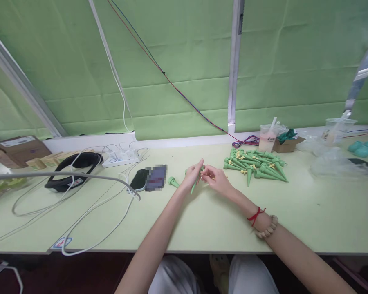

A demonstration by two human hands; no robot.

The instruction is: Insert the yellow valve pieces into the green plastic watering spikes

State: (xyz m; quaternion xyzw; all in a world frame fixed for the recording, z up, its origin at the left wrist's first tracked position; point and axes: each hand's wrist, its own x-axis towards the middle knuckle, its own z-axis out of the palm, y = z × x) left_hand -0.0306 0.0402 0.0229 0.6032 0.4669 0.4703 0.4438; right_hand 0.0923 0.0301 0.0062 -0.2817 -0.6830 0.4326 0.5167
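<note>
My left hand (192,174) is closed around 1 green spike (195,185), held just above the table (202,220) to the left of the spike pile (254,165). My right hand (216,181) pinches a small yellow part (209,176) at the spike's head. Step in hand, as I judge it: fitting; next requires aligning the part squarely.

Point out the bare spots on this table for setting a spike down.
Bare table lies right of the right hand, below the pile of green spikes. More lies along the near edge between the white cables and the left hand. The far left, around the phone and power strip, is crowded.
</note>
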